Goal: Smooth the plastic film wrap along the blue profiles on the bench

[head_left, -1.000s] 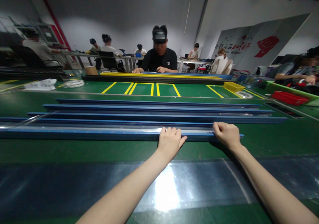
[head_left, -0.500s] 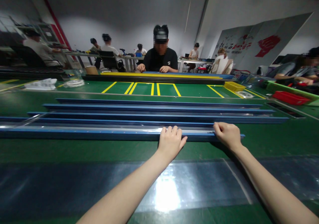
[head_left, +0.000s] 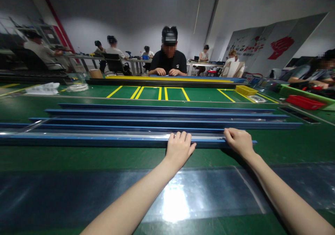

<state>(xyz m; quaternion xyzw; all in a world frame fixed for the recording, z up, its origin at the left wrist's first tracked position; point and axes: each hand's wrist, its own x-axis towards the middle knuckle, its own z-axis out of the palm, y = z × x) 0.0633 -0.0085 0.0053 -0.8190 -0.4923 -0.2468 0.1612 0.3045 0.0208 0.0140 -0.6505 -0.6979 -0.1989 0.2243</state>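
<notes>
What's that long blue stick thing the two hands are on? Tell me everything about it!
The nearest blue rail is a long, thin bar, matte blue like painted metal or plastic, with a shiny clear strip along its top. It lies flat on the green table, running left to right, in front of more blue rails. Its left end runs out of view. The left hand rests on it, fingers over the top; the right hand curls around it near its right end.
</notes>
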